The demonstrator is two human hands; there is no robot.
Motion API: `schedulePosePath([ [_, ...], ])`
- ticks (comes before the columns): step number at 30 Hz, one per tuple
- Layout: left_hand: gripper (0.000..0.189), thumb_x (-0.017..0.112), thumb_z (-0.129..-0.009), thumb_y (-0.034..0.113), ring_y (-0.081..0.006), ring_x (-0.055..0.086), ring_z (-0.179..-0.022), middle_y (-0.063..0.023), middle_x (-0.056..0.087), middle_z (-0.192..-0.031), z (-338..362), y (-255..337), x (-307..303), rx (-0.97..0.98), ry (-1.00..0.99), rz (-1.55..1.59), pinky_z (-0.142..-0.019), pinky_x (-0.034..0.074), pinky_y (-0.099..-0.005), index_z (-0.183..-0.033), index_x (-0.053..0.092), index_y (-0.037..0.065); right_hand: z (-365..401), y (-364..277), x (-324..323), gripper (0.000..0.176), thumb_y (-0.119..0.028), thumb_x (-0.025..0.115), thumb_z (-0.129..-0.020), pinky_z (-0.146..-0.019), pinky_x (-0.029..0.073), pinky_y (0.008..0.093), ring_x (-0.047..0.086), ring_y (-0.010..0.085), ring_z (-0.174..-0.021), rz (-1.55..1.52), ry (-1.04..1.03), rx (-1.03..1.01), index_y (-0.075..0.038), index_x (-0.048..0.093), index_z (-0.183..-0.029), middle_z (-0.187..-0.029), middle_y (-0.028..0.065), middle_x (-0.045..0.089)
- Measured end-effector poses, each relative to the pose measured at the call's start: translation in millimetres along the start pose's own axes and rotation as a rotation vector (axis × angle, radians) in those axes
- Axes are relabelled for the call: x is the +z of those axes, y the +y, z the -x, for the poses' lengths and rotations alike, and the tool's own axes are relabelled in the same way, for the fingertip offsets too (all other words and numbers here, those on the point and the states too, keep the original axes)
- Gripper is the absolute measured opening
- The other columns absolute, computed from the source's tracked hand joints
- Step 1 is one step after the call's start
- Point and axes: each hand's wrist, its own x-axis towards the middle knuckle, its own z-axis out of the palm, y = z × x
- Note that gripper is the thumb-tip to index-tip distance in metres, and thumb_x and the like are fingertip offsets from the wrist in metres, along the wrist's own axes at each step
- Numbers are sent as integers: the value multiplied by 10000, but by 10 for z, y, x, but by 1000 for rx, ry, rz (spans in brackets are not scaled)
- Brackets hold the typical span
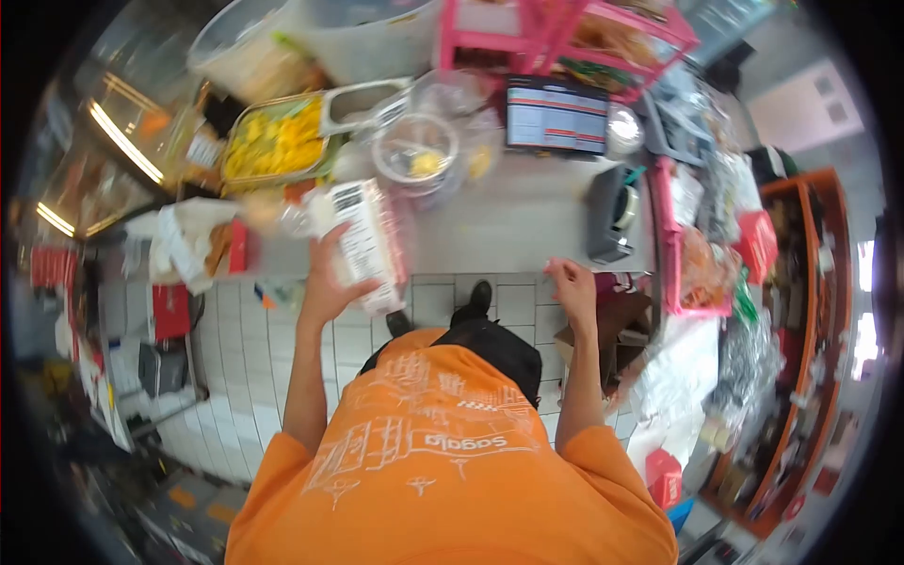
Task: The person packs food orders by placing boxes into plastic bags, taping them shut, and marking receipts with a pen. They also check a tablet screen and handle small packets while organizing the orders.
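Observation:
My left hand (337, 282) is closed round a pale, flat package (388, 254) that bears a long white printed slip (360, 226) with a barcode. The package is tilted over the counter's front edge, and its contents are blurred. My right hand (573, 284) is at the same edge, further right, with its fingers pinched together; whether anything small is between them I cannot make out. A dark tape dispenser (612, 217) stands on the counter just beyond my right hand. Behind the package sits a clear round tub (414, 151) with something yellow in it.
A tray of yellow pieces (278, 139) lies at the back left, beside a metal pan (363, 105). A tablet screen (556, 115) stands at the back. Pink baskets (670, 273) border the right side. An open cardboard box (612, 353) is below the counter.

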Motion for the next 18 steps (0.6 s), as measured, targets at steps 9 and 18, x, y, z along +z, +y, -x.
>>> schedulePosePath([
  [9, 1042, 965, -562, 309, -382, 488, -1238, -170, 402, -1264, 7, 44, -76, -95, -32, 40, -1072, 440, -477, -1464, 451, 222, -256, -1814, 1784, 509, -493, 695, -880, -565, 453, 365, 499, 206, -520, 394, -572, -792, 6, 687, -780, -619, 128, 562],
  [18, 1035, 964, -563, 313, -439, 446, -1290, -198, 374, -1339, 91, -75, -46, -91, -27, 21, -1110, 408, -474, -1460, 453, 244, -216, -808, 2117, 474, -443, 717, -923, -457, 432, 311, 549, 155, -484, -304, -863, 114, -43, 632, -683, -586, 24, 564],
])
